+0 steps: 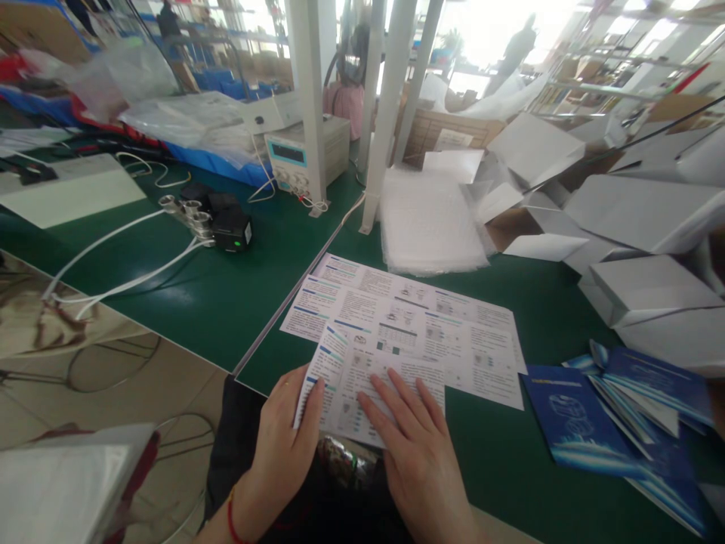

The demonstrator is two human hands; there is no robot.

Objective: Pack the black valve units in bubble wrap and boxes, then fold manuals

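Note:
A printed leaflet (pixel 368 400) with text columns and small drawings lies at the table's front edge, its left side lifted and curling over. My left hand (pixel 291 423) grips that raised left side between thumb and fingers. Flat on the leaflet's right part rests my right hand (pixel 411 438), fingers spread, pressing on the paper. Beyond both hands, more printed sheets (pixel 476 340) of the same kind lie unfolded on the green table. To the right, several folded blue booklets (pixel 578 419) with white line drawings lie in a loose, overlapping pile.
Bubble wrap sheets (pixel 430 223) lie behind the papers. White boxes (pixel 646 208) are heaped at the right. A bench power supply (pixel 309 155) stands by metal posts. Black devices (pixel 229 227) with white cables sit on the left table, across a seam (pixel 288 302).

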